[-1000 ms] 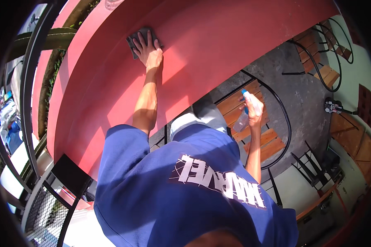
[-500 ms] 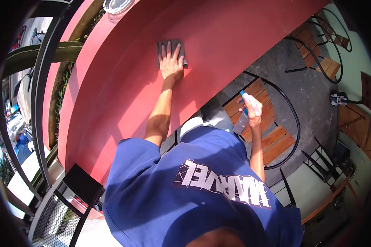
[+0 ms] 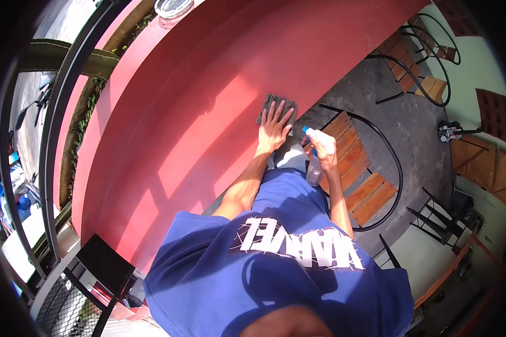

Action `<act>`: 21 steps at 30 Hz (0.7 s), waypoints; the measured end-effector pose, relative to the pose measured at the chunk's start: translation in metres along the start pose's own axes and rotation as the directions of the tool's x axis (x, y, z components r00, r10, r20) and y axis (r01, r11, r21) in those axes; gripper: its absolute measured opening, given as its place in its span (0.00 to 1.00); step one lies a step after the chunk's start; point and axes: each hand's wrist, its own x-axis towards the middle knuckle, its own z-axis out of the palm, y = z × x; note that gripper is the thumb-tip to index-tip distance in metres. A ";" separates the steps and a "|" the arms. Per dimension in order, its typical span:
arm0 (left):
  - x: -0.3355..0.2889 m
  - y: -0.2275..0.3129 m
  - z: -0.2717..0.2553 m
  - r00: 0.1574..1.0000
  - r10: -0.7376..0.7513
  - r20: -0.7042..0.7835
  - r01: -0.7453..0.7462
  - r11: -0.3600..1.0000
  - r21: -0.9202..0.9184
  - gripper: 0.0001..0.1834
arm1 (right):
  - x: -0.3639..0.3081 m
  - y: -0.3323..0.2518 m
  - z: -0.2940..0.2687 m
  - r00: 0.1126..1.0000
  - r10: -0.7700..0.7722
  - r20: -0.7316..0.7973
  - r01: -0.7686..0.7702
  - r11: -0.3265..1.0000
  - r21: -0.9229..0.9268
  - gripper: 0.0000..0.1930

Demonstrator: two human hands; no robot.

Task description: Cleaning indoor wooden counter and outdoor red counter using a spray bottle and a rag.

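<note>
My left hand [image 3: 272, 135] lies flat with spread fingers on a dark grey cloth [image 3: 270, 98], pressing it to the red surface [image 3: 208, 129] close to its near right edge. Part of the cloth is hidden beneath the palm and fingers. Over to the right, my right hand [image 3: 325, 150] is wrapped around a clear spray bottle [image 3: 314, 175] with a blue nozzle, held upright beyond that edge. Its fingers cover much of the sprayer head.
A round clear lid or container [image 3: 173, 8] rests on the surface's far left rim. Black railings [image 3: 67, 84] and a narrow planter [image 3: 84, 123] run along the left. Below on the right stand a wooden-slat chair [image 3: 346, 146] with a curved black frame and more chairs [image 3: 399, 62].
My left hand has slid the cloth right and toward me, to the surface's edge. My right hand with the spray bottle has shifted slightly left in view; the head view has also moved.
</note>
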 end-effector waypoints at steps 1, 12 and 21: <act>0.002 -0.011 -0.006 0.999 0.035 0.009 -0.036 0.999 0.014 0.31 | 0.003 0.000 0.000 1.000 -0.017 0.004 0.017 1.000 0.001 0.15; 0.142 -0.200 -0.051 0.781 -0.473 -0.408 0.592 0.770 0.240 0.30 | 0.013 0.016 -0.041 0.993 -0.089 -0.071 0.085 0.994 -0.065 0.16; 0.076 0.060 0.040 0.777 -0.629 -0.021 0.625 0.767 0.146 0.34 | 0.149 -0.013 -0.101 0.975 0.087 0.203 -0.081 0.996 -0.039 0.19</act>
